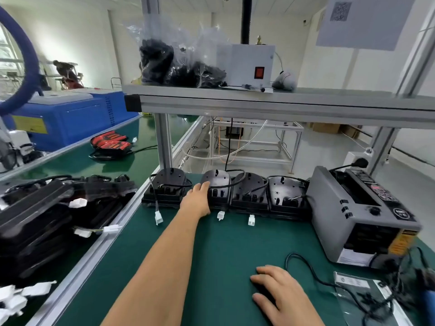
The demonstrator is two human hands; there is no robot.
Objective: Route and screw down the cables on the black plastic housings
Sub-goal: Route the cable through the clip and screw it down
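At the far left of the frame a stack of black housings with white connectors (35, 222) lies blurred on the lower conveyor. Above it, upper left, a blue machine (68, 118) carries a yellow label whose writing is too blurred to read. In the centre, a row of four black plastic housings (226, 191) stands along the far edge of the green bench (211, 255), their black cables (235, 182) looped over the tops and white plugs hanging onto the mat. The left hand (196, 198) reaches out to the gap between the first and second housings, fingers (203, 185) together and flat, resting on the second housing's edge, gripping nothing. At lower centre-right the right hand (280, 292) rests palm-down on the mat, fingers loosely spread, over something dark I cannot make out. At the right a grey tape dispenser (360, 215) bears printed labels, illegible here.
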